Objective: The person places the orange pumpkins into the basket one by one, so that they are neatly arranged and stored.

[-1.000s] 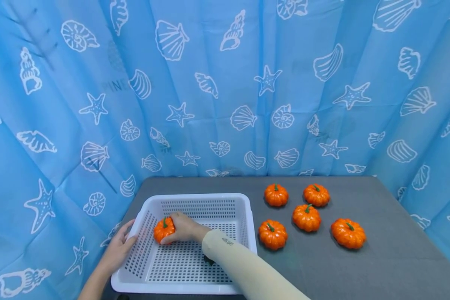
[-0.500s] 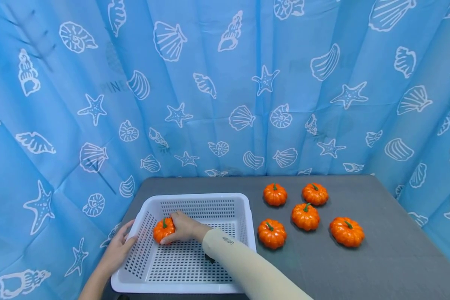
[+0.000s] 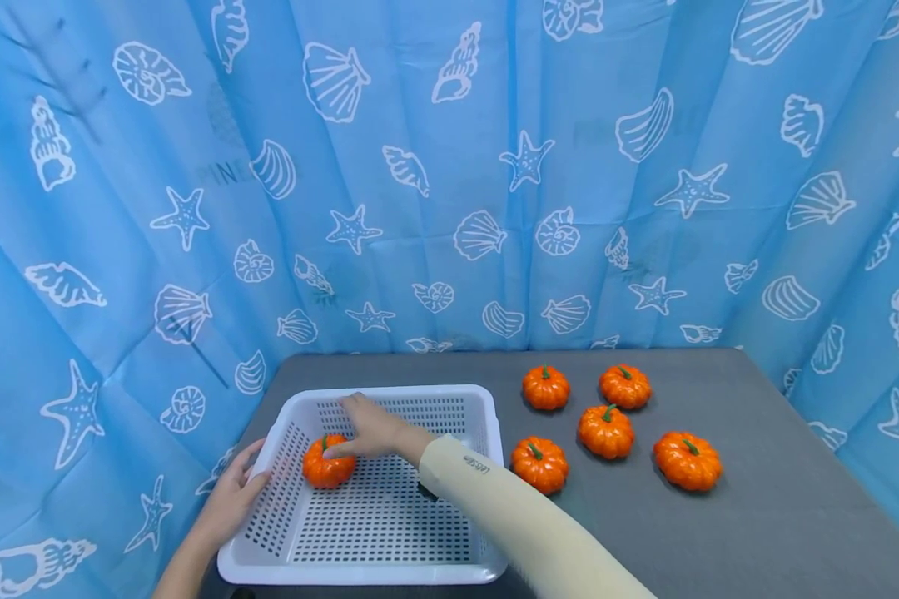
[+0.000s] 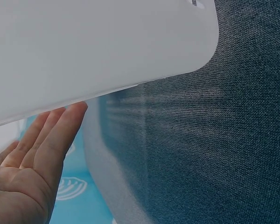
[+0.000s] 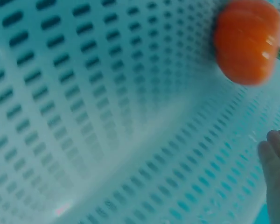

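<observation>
An orange pumpkin with a green stem (image 3: 328,467) sits at the left inside a white perforated plastic basket (image 3: 360,576). My right hand (image 3: 374,433) is spread just above and to the right of it, fingers extended toward the basket's back wall. In the right wrist view a space separates the fingers from the pumpkin (image 5: 246,42). My left hand (image 3: 228,503) rests against the basket's left rim from outside. The left wrist view shows its straight fingertips touching the white edge of the basket (image 4: 93,51); the thumb is out of clear sight there.
Several more orange pumpkins stand on the grey table right of the basket, the nearest one (image 3: 539,466) close to its rim and another (image 3: 687,462) farthest right. A blue shell-patterned curtain (image 3: 449,166) hangs behind and to the left of the grey tabletop (image 3: 764,524).
My right hand has let go of the pumpkin, its fingers spreading and rising up and to the right. The pumpkin stays in the basket's left part. My left hand keeps its place.
</observation>
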The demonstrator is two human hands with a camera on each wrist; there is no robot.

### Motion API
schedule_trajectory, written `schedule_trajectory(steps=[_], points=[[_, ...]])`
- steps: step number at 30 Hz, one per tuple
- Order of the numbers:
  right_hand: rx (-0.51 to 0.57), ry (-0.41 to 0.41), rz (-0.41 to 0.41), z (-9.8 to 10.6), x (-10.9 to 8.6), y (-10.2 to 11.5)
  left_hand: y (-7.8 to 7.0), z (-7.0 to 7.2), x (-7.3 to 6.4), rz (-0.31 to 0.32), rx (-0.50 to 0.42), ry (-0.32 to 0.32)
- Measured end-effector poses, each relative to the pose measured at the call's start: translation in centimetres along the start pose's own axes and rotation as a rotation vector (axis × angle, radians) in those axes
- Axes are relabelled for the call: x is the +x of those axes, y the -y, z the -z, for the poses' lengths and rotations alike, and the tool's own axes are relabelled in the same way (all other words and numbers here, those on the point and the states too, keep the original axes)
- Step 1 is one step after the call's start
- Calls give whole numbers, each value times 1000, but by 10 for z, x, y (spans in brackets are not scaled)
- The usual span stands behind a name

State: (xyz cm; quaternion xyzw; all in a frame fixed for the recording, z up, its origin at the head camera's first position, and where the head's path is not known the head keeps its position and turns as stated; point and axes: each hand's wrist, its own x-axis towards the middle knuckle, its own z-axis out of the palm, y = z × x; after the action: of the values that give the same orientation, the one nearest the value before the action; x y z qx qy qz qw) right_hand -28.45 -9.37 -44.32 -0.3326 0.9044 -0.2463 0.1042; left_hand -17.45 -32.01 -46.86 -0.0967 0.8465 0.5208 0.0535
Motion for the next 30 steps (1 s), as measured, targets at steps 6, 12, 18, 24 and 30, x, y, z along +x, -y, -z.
schedule_trajectory(steps=[6, 12, 18, 24, 30], points=[[3, -48, 65, 32, -14, -5, -3, -2, 0, -14, -8, 10], [25, -85, 61, 57, -26, -17, -1, -1, 1, 8, 7, 10], [71, -131, 66, 83, -37, -39, 0, 2, -3, 18, 14, 6], [122, -220, 45, 116, -56, -69, 0, 0, -5, -43, 3, 3], [110, -286, -10, 150, -79, -107, 0, 0, -4, -27, 12, 3]])
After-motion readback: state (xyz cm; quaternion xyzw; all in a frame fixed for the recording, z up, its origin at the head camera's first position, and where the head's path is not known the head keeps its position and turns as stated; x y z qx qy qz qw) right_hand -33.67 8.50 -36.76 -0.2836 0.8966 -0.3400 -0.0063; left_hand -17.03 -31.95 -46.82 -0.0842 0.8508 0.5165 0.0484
